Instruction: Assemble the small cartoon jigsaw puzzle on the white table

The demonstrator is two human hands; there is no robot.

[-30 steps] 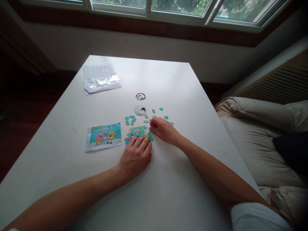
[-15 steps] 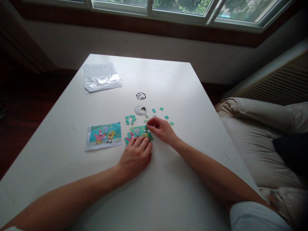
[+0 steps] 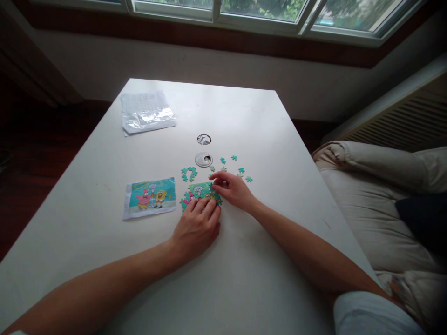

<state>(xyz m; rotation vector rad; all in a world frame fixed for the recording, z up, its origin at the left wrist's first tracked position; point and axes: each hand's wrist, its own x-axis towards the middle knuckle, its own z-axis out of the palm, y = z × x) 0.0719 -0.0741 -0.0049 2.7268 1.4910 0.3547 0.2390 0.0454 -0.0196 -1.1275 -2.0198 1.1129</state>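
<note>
A partly assembled jigsaw puzzle (image 3: 199,190) with cartoon figures lies on the white table, its lower part hidden under my left hand (image 3: 198,226). That hand rests palm down, fingers stretched across the puzzle's near edge and holding nothing. At the puzzle's upper right corner is my right hand (image 3: 234,190); its index finger and thumb are apart, and no piece shows between them. Loose puzzle pieces (image 3: 240,170) lie just beyond this hand. Another group of teal pieces (image 3: 189,173) forms a rough ring above the puzzle's left side.
To the left of the puzzle lies a picture packet (image 3: 152,197) with the same cartoon figures. A clear plastic bag with papers (image 3: 148,112) sits at the far left. Two round fittings (image 3: 204,159) are set in the table (image 3: 244,116). A beige sofa (image 3: 352,200) stands at the right.
My right hand's index finger has lifted and parted from the thumb at the puzzle's upper right corner, where it was pinched before. My left hand has stayed in place.
</note>
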